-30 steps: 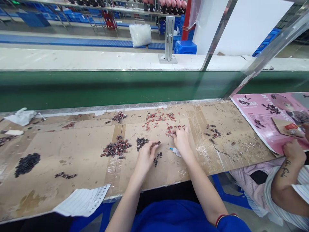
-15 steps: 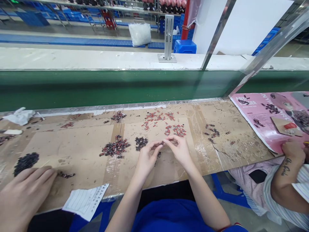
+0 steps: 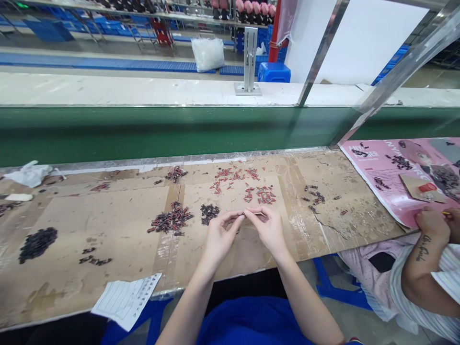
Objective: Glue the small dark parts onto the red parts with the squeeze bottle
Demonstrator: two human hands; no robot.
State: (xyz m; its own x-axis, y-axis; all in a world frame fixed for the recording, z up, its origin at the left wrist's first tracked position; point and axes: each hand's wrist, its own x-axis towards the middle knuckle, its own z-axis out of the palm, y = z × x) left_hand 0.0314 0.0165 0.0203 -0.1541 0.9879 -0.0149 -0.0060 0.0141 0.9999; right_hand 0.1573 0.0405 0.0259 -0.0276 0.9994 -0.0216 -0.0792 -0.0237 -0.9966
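My left hand [image 3: 223,233] and my right hand [image 3: 265,227] meet fingertip to fingertip over the cardboard. Both are closed in a pinch, and whatever sits between the fingertips is hidden or too small to name. Just left of my left hand lies a pile of small black pieces [image 3: 209,213]. Farther left is a larger heap of black-and-red pieces [image 3: 171,219]. Small red pieces [image 3: 266,195] lie beyond my right hand, with more scattered red pieces [image 3: 224,173] behind them.
Cardboard [image 3: 118,211] covers the bench. At left are a black heap [image 3: 38,244] and a handwritten paper [image 3: 125,299]. Dark pieces [image 3: 316,197] lie to the right. A co-worker's hand [image 3: 433,223] rests by a pink sheet [image 3: 391,187]. Metal posts [image 3: 323,52] rise behind the bench.
Another person's hand at the left has withdrawn from view, uncovering small dark pieces there. My hands stay together; the dark bit seen at my fingertips no longer shows.
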